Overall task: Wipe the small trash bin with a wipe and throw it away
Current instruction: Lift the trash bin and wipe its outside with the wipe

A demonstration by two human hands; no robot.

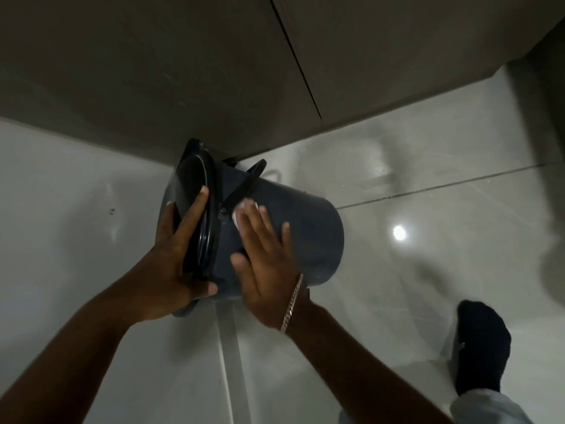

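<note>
A small dark grey trash bin (308, 231) with a black lid (195, 194) and a black handle (244, 185) is held off the floor, tipped on its side with the lid end toward the left. My left hand (180, 258) grips the lid end, fingers across the lid and thumb under the rim. My right hand (266, 258) lies flat on the bin's side, pressing a white wipe (241, 211) against it. Only a small edge of the wipe shows past my fingertips.
Glossy light floor tiles (428, 270) lie below, with a bright light reflection at the right. A brown cabinet front (183, 71) fills the top of the view. My foot in a dark sock (480, 341) stands at the lower right.
</note>
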